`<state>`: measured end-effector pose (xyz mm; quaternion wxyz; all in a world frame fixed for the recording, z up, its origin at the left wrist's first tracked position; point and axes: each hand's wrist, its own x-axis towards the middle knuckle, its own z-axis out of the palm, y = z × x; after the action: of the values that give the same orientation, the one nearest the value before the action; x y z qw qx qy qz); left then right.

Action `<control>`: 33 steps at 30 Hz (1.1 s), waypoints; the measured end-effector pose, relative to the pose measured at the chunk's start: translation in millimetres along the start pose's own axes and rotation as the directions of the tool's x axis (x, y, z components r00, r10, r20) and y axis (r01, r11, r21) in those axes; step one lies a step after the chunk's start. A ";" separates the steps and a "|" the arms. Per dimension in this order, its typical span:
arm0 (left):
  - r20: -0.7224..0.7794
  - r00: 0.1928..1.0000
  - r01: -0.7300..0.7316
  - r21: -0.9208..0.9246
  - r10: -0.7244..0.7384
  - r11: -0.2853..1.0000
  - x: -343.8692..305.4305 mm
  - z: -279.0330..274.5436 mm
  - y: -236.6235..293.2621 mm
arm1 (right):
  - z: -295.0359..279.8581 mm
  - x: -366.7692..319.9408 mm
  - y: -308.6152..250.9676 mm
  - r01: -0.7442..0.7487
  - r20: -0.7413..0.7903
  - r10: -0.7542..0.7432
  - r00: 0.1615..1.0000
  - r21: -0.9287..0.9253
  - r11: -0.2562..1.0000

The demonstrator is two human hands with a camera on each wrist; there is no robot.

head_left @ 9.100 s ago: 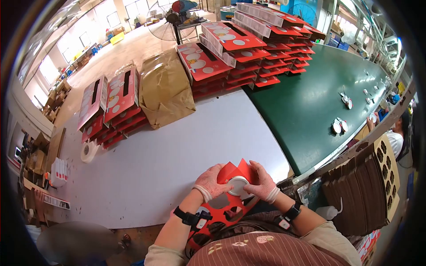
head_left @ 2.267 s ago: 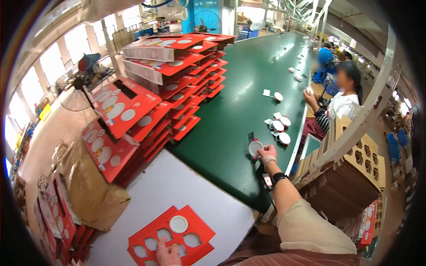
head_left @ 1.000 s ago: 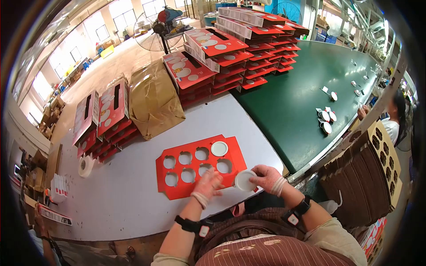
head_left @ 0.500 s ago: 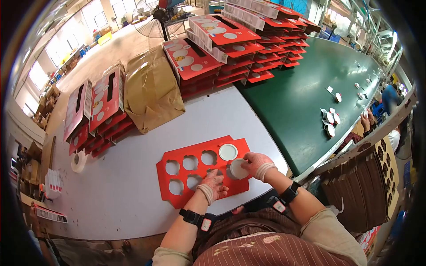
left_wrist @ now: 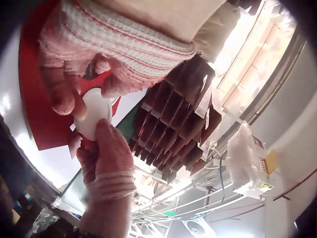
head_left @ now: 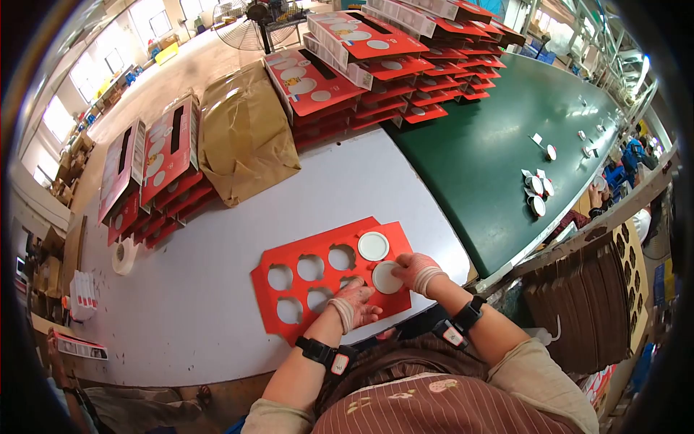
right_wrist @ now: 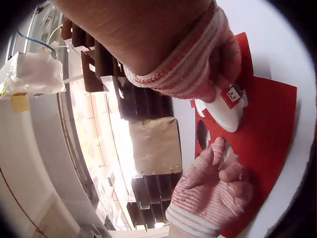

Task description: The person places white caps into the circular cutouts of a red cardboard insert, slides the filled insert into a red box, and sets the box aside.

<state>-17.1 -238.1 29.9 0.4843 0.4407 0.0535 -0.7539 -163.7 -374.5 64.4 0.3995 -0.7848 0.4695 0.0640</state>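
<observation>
A red die-cut card with two rows of round holes lies flat on the pale table. One round white lid sits in its far right hole. My right hand pinches another round white lid by its right edge, over the near right hole. A small red printed tag shows beside that lid in the right wrist view. My left hand rests on the card beside this lid, fingers loosely bent, partly covering a hole. Both hands wear thin striped gloves.
Stacked red printed cartons stand at the back, beside a brown paper-wrapped bundle. On the green belt at right lie several round white pieces. Brown cardboard dividers stand at lower right. A tape roll lies left.
My right hand has brought the lid from the belt to the card and lowered it at the near right hole. The left hand has shifted slightly right along the card.
</observation>
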 end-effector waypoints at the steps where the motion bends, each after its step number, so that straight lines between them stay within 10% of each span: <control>1: -0.002 0.999 0.044 0.018 -0.044 0.999 -1.7 2.7 0.5 | 0.7 1.6 2.8 -0.002 -0.001 0.002 1.000 0.001 1.000; 19: -0.075 0.997 0.043 0.136 -0.033 0.990 10.5 3.0 -6.2 | -11.3 19.2 6.4 -0.032 0.333 -0.061 0.941 0.268 0.963; 28: -0.283 0.959 0.028 0.197 0.030 0.980 8.8 18.4 -11.1 | -15.7 -1.5 7.9 0.046 -0.183 -0.075 0.980 -0.159 0.986; 31: -0.318 0.948 0.070 0.200 -0.003 0.977 5.0 20.7 -10.6 | -3.0 18.8 42.4 -0.061 -0.208 0.088 0.974 0.132 0.989; 33: -0.351 0.936 0.070 0.245 0.021 0.967 3.4 23.9 -12.3 | -2.7 15.3 39.8 -0.095 0.138 0.035 0.990 0.460 0.883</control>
<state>-41.7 -246.1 37.6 0.3970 0.6255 0.0474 -0.6700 -187.4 -396.4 36.4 0.6022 -0.6444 0.4710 0.0122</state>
